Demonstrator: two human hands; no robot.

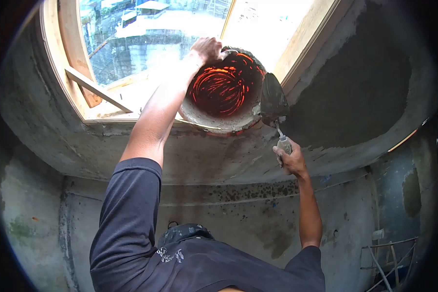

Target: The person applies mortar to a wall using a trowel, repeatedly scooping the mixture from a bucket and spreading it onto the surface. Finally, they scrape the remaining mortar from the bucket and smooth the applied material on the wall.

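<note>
A bucket (219,92) stands on the window ledge with its mouth facing me. Its red inside is streaked with dark residue, and grey mortar crusts the rim. My left hand (208,50) is closed on the top of that rim, near the handle. In my right hand (292,159) is the handle of a trowel, fingers wrapped round it. The trowel's blade (273,100) points up, coated in grey mortar, its edge right beside the bucket's right rim.
A wooden window frame (304,41) surrounds the glass behind the bucket. Dark, wet-looking plaster (350,92) covers the wall at right. Below lies a stained grey floor (228,214). A thin-barred rack (392,263) stands lower right; a dark, speckled rounded thing (185,232) shows beyond my shirt.
</note>
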